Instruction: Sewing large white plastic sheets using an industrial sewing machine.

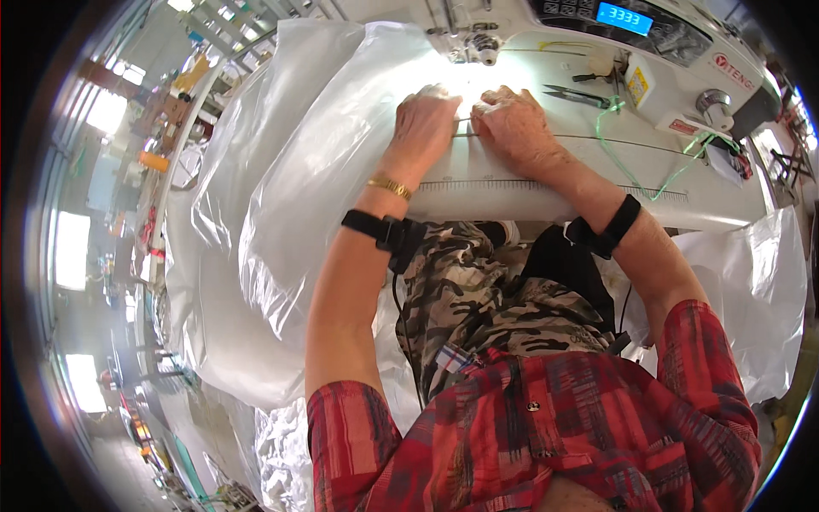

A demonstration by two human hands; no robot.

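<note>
My left hand [426,121] and my right hand [517,128] are side by side at a sewing machine, just in front of its lit needle area [482,53]. Both have their fingers curled down and pressed together. Strong glare between and beyond the fingertips hides what they pinch. A large translucent white plastic sheet [299,128] lies in folds beside my left hand and hangs off the table's left side. The white machine bed [580,188], with a ruler scale along its front, runs under my wrists.
Thread snips [577,96] lie right of my right hand, near a loop of green thread [601,141]. The machine head [674,72], with a lit display and a handwheel knob [715,107], stands at the right. More plastic sheeting [751,290] hangs at the right.
</note>
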